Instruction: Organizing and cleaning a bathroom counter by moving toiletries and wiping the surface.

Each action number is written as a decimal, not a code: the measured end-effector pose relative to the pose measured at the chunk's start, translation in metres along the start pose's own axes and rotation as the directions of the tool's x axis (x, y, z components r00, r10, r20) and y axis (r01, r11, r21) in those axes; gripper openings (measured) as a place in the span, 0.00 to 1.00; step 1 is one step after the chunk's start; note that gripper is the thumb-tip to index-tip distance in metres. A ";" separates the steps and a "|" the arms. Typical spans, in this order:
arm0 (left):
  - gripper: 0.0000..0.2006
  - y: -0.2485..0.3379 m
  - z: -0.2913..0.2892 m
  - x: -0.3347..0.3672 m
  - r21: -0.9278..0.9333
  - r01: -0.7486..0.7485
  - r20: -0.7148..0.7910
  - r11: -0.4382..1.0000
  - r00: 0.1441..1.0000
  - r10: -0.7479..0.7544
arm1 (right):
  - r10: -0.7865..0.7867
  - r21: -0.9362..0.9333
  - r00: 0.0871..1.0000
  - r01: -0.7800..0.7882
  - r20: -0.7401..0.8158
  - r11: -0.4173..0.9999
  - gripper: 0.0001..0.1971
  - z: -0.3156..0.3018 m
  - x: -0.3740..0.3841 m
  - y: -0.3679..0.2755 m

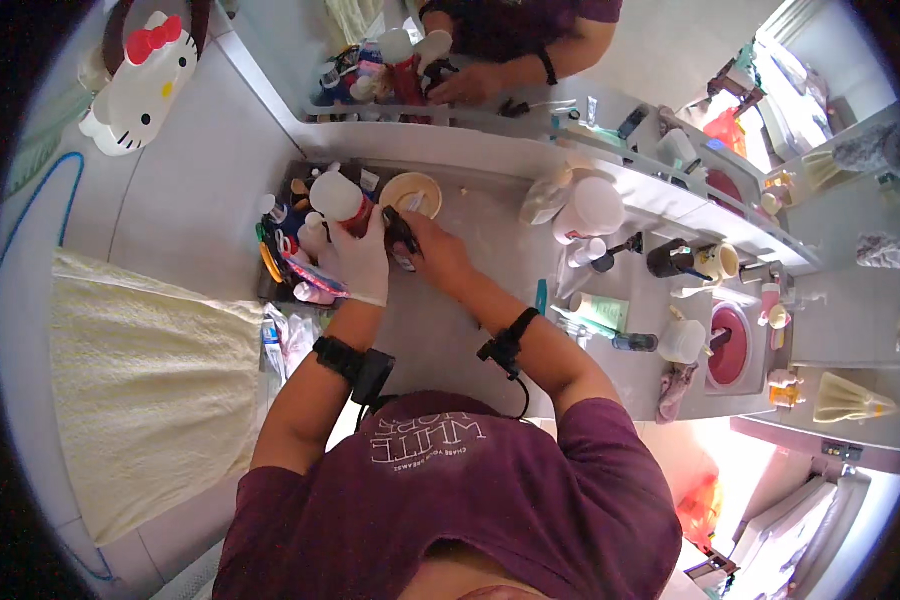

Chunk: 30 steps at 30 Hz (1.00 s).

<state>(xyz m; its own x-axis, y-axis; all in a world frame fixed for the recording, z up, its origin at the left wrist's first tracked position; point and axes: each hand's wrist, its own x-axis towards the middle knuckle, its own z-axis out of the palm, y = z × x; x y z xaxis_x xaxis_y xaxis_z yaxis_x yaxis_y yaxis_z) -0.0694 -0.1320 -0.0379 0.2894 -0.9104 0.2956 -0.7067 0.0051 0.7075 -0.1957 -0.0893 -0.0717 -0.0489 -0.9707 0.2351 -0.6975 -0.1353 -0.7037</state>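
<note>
My left hand wears a white glove and closes round the lower side of a red container with a wide white lid. Close beside it, my bare right hand grips a small black bottle, tilted, with a pale label patch low on it. Just beyond the bottle sits a round cream bowl with a small item inside. Left of my gloved hand, a dark organizer tray is crowded with bottles, tubes and a pink-and-blue brush-like item.
A mirror runs along the back. To the right stand a white tub, a green-white tube, a black cup and a pink sink basin. A yellow towel hangs at left, below a cat-shaped white holder.
</note>
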 end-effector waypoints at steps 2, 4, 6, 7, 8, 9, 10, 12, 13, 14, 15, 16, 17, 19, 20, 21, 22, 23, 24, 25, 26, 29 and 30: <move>0.34 -0.002 0.002 -0.003 0.200 -0.101 -0.078 0.975 0.990 0.119 | 0.005 -0.006 0.999 -0.005 0.038 1.000 0.29 -0.001 -0.006 0.008; 0.34 0.011 -0.006 -0.006 0.235 -0.135 -0.108 0.963 0.981 0.164 | -0.004 -0.006 1.000 0.004 0.022 1.000 0.29 -0.009 -0.012 0.007; 0.39 0.008 -0.005 -0.006 -0.030 -0.022 -0.023 0.999 1.000 0.021 | -0.020 -0.041 0.995 0.023 0.094 0.999 0.28 -0.031 -0.018 -0.004; 0.43 0.009 -0.005 -0.004 -0.158 0.040 0.032 0.987 0.999 -0.036 | -0.027 -0.056 0.992 0.035 0.125 0.998 0.27 -0.046 -0.020 -0.007; 0.43 0.012 -0.006 -0.003 -0.084 -0.033 -0.019 0.996 0.999 0.032 | -0.164 -0.284 0.986 0.153 -0.016 0.946 0.26 -0.041 -0.025 0.026; 0.43 0.013 -0.008 -0.003 -0.004 -0.095 -0.066 0.995 0.993 0.094 | -0.131 -0.315 0.980 0.077 -0.152 0.946 0.25 -0.055 -0.028 0.027; 0.43 0.013 -0.011 -0.003 0.080 -0.147 -0.109 0.986 0.982 0.156 | -0.094 -0.327 0.954 -0.005 -0.286 0.945 0.24 -0.069 -0.032 0.028; 0.43 0.010 -0.014 -0.001 0.001 -0.170 -0.118 0.985 0.979 0.169 | 0.232 0.009 0.811 -0.269 -0.537 0.963 0.24 -0.112 -0.031 0.008; 0.43 0.011 -0.014 -0.001 -0.043 -0.189 -0.118 0.981 0.976 0.183 | 0.310 0.125 0.686 -0.306 -0.659 0.944 0.24 -0.121 -0.025 0.025; 0.42 0.013 -0.015 -0.003 -0.103 -0.174 -0.084 0.979 0.983 0.166 | 0.259 0.073 0.636 -0.304 -0.727 0.950 0.24 -0.126 -0.022 0.038; 0.40 0.015 -0.015 -0.004 -0.159 -0.159 -0.050 0.974 0.987 0.153 | 0.204 0.023 0.581 -0.303 -0.788 0.953 0.25 -0.129 -0.018 0.050; 0.39 0.018 -0.017 -0.005 -0.214 -0.144 -0.018 0.966 0.990 0.143 | 0.144 -0.041 0.564 -0.302 -0.813 0.952 0.25 -0.130 -0.015 0.063; 0.39 0.022 -0.018 -0.007 -0.224 -0.176 -0.036 0.959 0.984 0.172 | 0.082 -0.107 0.545 -0.306 -0.834 0.946 0.25 -0.131 -0.010 0.075; 0.40 0.028 -0.022 -0.009 -0.260 -0.214 -0.041 0.942 0.977 0.210 | -0.040 -0.267 0.591 -0.302 -0.805 0.915 0.25 -0.131 -0.003 0.094; 0.40 0.029 -0.023 -0.008 -0.288 -0.217 -0.028 0.933 0.975 0.219 | 0.025 -0.249 0.644 -0.331 -0.764 0.910 0.24 -0.132 -0.002 0.099; 0.40 0.029 -0.027 -0.009 -0.282 -0.204 -0.014 0.937 0.978 0.209 | 0.094 -0.233 0.696 -0.361 -0.711 0.903 0.23 -0.133 -0.002 0.096; 0.40 0.030 -0.030 -0.010 -0.276 -0.191 0.000 0.942 0.980 0.199 | 0.162 -0.221 0.741 -0.390 -0.652 0.894 0.22 -0.135 -0.003 0.092; 0.39 0.030 -0.032 -0.011 -0.270 -0.179 0.013 0.946 0.982 0.189 | 0.172 -0.220 0.755 -0.388 -0.633 0.895 0.19 -0.136 -0.004 0.088; 0.36 0.019 -0.035 -0.005 -0.332 -0.166 0.098 0.928 0.973 0.209 | 0.179 -0.219 0.774 -0.380 -0.608 0.899 0.17 -0.137 -0.005 0.082; 0.37 0.011 -0.035 -0.005 -0.383 -0.175 0.071 0.907 0.973 0.218 | 0.184 -0.219 0.792 -0.371 -0.583 0.903 0.15 -0.138 -0.005 0.074; 0.37 0.004 -0.036 -0.005 -0.432 -0.186 0.041 0.882 0.973 0.226 | 0.130 -0.230 0.807 -0.313 -0.576 0.921 0.14 -0.137 -0.008 0.066; 0.28 0.027 -0.084 -0.018 -0.542 -0.013 0.250 0.840 0.952 0.175 | 0.066 -0.223 0.872 -0.196 -0.485 0.955 0.13 -0.135 -0.035 0.036; 0.26 0.029 -0.103 -0.017 -0.527 0.022 0.350 0.850 0.917 0.193 | 0.098 -0.192 0.908 -0.190 -0.408 0.963 0.13 -0.135 -0.044 0.018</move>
<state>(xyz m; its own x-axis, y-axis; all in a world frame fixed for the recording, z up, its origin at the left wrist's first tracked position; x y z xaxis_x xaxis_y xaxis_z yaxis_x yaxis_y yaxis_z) -0.0284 -0.0743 0.0438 -0.0972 -0.9783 0.1832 -0.2542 0.2024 0.9457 -0.3029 -0.0219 -0.0046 -0.4041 -0.8138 0.4177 -0.7995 0.0923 -0.5935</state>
